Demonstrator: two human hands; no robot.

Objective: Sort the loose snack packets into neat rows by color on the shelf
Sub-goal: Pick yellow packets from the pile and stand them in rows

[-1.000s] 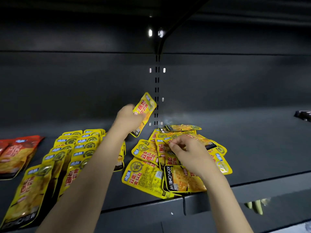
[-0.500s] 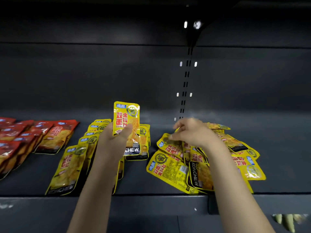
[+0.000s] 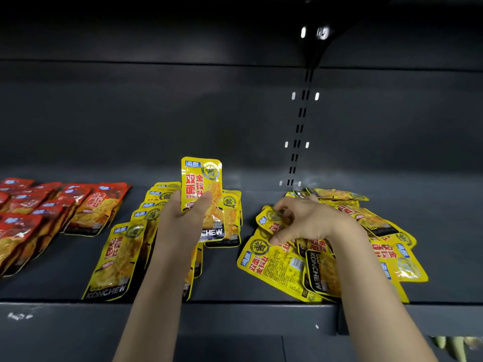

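Note:
My left hand (image 3: 180,226) holds one yellow snack packet (image 3: 202,184) upright, thumb across its front, above the rows of yellow packets (image 3: 117,259) laid in overlapping lines on the dark shelf (image 3: 235,313). To the right, my right hand (image 3: 305,222) reaches into a loose pile of yellow packets (image 3: 287,270) and pinches the top edge of one packet (image 3: 271,218) there. Rows of red packets (image 3: 28,218) lie at the far left of the shelf.
The shelf's back wall (image 3: 209,126) is dark, with a slotted upright (image 3: 298,137) behind the loose pile. Bare shelf surface lies to the right of the pile. Something green and pale shows below the shelf at the bottom right (image 3: 454,346).
My left hand carried the yellow packet leftward from the pile and turned it upright over the yellow rows. My right hand shifted to the left side of the loose pile and pinches a packet.

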